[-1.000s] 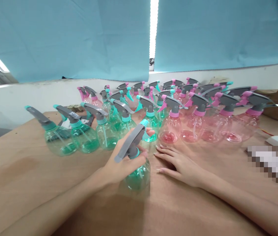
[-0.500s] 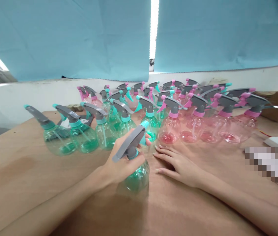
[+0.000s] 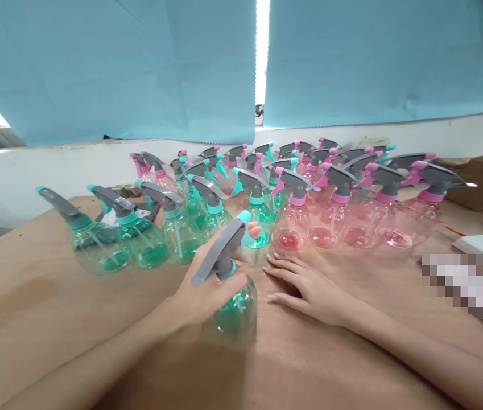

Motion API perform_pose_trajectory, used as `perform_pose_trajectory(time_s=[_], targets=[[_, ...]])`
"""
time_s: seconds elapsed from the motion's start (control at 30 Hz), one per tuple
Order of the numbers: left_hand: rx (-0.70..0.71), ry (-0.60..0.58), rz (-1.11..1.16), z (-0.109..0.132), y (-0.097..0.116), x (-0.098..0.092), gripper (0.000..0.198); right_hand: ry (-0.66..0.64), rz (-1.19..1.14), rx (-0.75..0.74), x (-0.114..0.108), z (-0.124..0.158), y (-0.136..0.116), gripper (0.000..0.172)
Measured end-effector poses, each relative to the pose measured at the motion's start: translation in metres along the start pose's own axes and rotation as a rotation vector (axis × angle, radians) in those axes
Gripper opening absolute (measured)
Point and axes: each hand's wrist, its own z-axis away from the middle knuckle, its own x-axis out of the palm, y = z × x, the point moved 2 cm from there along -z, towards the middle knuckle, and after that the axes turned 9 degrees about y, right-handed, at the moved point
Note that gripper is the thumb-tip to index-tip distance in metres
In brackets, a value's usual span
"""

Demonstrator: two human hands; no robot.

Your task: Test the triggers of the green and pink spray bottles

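My left hand (image 3: 207, 287) is wrapped round the neck of a clear green spray bottle (image 3: 232, 310) with a grey trigger head (image 3: 218, 250) and teal nozzle; the forefinger reaches toward the trigger. The bottle stands on the wooden table (image 3: 53, 319) right in front of me. Just to its right, my right hand (image 3: 305, 282) lies flat on the table, fingers stretched out, holding nothing.
Behind the hands stand several green spray bottles (image 3: 139, 239) on the left and several pink ones (image 3: 339, 219) on the right, in rows. A white box (image 3: 480, 245) and a blurred patch lie at the right. Blue curtains hang behind a white ledge.
The held bottle and my left hand have shifted slightly left and nearer; the forefinger has stretched out past the trigger. My right hand stays flat in place.
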Motion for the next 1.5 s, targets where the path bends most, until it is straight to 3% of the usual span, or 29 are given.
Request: perform_pose_trajectory(time_s=[0.27, 0.73, 1.13, 1.5], targets=[[-0.043, 0.043, 0.037, 0.0035, -0.0013, 0.0045, 0.054, 0.000, -0.006, 0.002, 0.0000, -0.0002, 0.0006, 0.061], [-0.007, 0.036, 0.061, 0.0004, -0.0026, 0.0040, 0.049, 0.004, -0.015, 0.003, 0.0011, 0.0004, 0.0018, 0.061], [-0.059, 0.018, 0.100, 0.0030, -0.0055, 0.0050, 0.057, 0.008, -0.021, -0.001, 0.0012, 0.0000, 0.0025, 0.059], [0.018, 0.035, 0.066, 0.0015, 0.0018, 0.0030, 0.048, 0.012, -0.027, 0.003, 0.0014, 0.0004, 0.0025, 0.059]])
